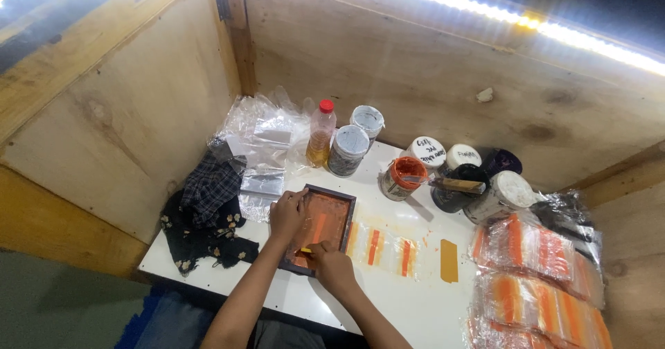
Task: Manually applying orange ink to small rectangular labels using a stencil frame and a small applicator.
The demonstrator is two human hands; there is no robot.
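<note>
Holding the dark wooden frame with orange mesh [320, 228] flat on the white surface [415, 300], your left hand [286, 214] presses its edge while your right hand [331, 264] grips a small yellow scraper [305, 251]. If the frame slips, the orange paint could smear.

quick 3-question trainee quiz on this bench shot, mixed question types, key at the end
1. True or false: the left hand rests on the far edge of the dark framed screen.
2. Which colour is the ink in the open pot behind the screen? A) blue B) orange C) green
3. Fill in: the bottle of yellow liquid has a ___ cap.

Key
1. True. The left hand presses the frame while the right hand works a small tool at its near end.
2. B. The same orange shows on the printed clear bags stacked at the right of the white table.
3. Red.
</note>
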